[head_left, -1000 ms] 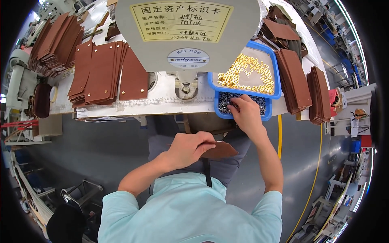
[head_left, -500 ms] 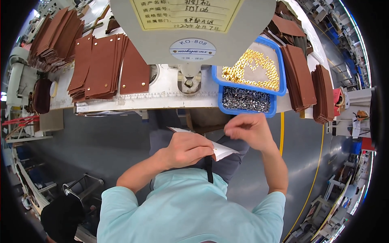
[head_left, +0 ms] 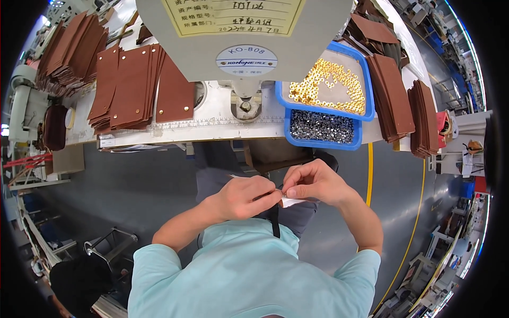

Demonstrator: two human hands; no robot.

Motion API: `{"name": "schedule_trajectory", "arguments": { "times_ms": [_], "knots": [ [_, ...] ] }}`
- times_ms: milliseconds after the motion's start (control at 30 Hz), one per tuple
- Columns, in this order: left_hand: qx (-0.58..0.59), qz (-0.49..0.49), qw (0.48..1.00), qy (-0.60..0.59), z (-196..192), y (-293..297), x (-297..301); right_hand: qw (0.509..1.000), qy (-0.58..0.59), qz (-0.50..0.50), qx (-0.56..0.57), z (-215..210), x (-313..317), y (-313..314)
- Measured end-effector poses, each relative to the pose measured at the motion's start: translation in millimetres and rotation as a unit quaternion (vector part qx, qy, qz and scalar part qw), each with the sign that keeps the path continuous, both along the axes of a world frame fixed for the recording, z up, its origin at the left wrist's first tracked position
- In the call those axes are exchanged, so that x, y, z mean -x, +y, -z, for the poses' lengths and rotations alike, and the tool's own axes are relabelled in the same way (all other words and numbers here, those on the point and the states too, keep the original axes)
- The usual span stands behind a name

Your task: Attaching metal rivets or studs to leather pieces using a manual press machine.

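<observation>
Pinching a small pale piece (head_left: pixel 290 201) between the fingertips of both hands, a person in a light turquoise shirt (head_left: pixel 249 275) is sitting at a workbench and holding the piece low over the lap, in front of the chest and just below the bench edge. Only a sliver of the piece is showing, so what it is made of cannot be told. The left hand (head_left: pixel 245 196) is curling closed, its fingertips gripping one edge of the piece, and the right hand (head_left: pixel 313 183) is meeting it from the other side, thumb and forefinger squeezing the same piece, so the two hands are touching. Beyond the hands, a white workbench (head_left: pixel 222 127) is running across the view with a ruler strip along its front edge. At its centre a grey press machine (head_left: pixel 244 37) is standing, carrying a yellow label. Right of the machine, a blue tray (head_left: pixel 366 79) is holding gold-coloured rings (head_left: pixel 328 85), and in front of it a second blue tray (head_left: pixel 323 144) is holding small dark silver pieces (head_left: pixel 322 126). Left of the machine, fanned stacks of brown leather panels (head_left: pixel 132 85) are lying on the bench, and more brown stacks (head_left: pixel 395 95) are lying to the right of the trays.
</observation>
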State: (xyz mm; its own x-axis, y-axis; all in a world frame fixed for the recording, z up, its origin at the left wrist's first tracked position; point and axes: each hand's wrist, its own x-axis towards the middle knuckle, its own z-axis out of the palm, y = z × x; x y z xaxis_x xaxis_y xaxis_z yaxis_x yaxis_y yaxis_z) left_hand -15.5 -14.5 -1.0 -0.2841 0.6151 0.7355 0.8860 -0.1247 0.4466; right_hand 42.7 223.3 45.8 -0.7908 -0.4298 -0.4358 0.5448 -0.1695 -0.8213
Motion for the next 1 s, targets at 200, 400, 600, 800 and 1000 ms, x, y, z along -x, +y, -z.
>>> {"name": "schedule_trajectory", "arguments": {
  "times_ms": [200, 400, 600, 800, 1000],
  "knots": [
    [-0.046, -0.041, 0.995, 0.078, -2, 2, 0, 0.999, -0.033, -0.021, 0.003, 6, 2, -1],
    [-0.054, -0.058, 0.992, 0.099, -6, 2, 0, 0.999, -0.029, -0.011, 0.011, 7, 1, -3],
    [-0.042, -0.073, 0.992, 0.092, -4, 1, 2, 0.934, 0.272, 0.000, -0.231, -13, -9, -14],
    [-0.045, -0.073, 0.992, 0.096, 0, 3, 0, 0.884, 0.337, -0.002, -0.323, -25, -14, -22],
    [-0.022, -0.073, 0.993, 0.087, -4, 0, 2, 0.842, 0.402, 0.017, -0.359, -22, -20, -28]
  ]
}}
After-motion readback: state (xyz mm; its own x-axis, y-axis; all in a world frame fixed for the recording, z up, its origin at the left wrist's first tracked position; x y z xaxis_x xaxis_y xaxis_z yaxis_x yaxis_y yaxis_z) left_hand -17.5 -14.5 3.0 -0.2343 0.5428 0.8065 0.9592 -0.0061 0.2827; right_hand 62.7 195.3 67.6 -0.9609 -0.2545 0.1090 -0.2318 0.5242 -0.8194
